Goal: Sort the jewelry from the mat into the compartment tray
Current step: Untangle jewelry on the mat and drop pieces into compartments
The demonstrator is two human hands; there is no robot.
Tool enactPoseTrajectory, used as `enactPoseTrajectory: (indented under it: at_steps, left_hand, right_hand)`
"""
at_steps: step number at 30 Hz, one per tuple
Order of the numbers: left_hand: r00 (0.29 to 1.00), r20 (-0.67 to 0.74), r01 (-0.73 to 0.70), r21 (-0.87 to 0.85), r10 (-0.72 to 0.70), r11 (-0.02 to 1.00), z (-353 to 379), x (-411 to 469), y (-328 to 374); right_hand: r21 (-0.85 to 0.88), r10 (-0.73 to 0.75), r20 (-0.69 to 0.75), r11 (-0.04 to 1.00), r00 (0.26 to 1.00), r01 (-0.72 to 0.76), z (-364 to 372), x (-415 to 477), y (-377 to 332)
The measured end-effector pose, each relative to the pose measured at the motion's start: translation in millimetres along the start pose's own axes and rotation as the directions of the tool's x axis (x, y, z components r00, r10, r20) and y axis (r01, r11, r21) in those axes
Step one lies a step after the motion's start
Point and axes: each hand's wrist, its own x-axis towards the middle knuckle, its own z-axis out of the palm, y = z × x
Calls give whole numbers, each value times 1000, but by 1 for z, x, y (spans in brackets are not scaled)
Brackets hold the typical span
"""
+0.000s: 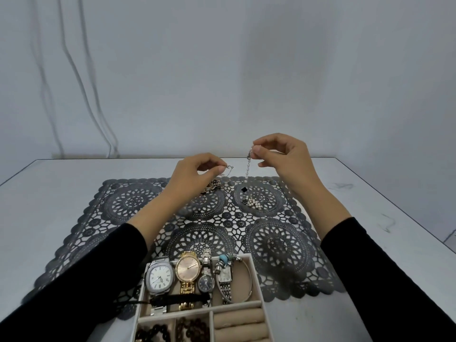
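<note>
Above the far side of the mat (283, 243), the right hand (283, 156) pinches a pearl chain (247, 169) between thumb and fingertip, its end dangling just over the mat. The left hand (195, 171) pinches a thin chain (230, 169) rising from a tangle (213, 187). It seems best to keep the strands apart and lift each clear of the lacework before carrying it to the tray (256, 304) at the mat's near edge.

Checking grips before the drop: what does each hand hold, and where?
Right hand pinches the pearl chain at its top end; left hand pinches a thin chain by its end.
</note>
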Motion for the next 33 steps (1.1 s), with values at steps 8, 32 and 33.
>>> enactPoseTrajectory:
  at_steps: [8,32,33]
  left_hand:
    - [998,-44,40,-62,-43,997,-27,-16,25]
    - [991,-136,-11,-105,-3,994,-100,-145,121]
    - [991,-137,-14,-102,0,995,-102,-150,123]
  right_hand:
    - [36,-32,-4,999,999,33,8,-4,-37]
    - [136,-158,150,981,976,138,29,-104,-124]
    - [146,-161,160,980,974,138,30,-109,-126]
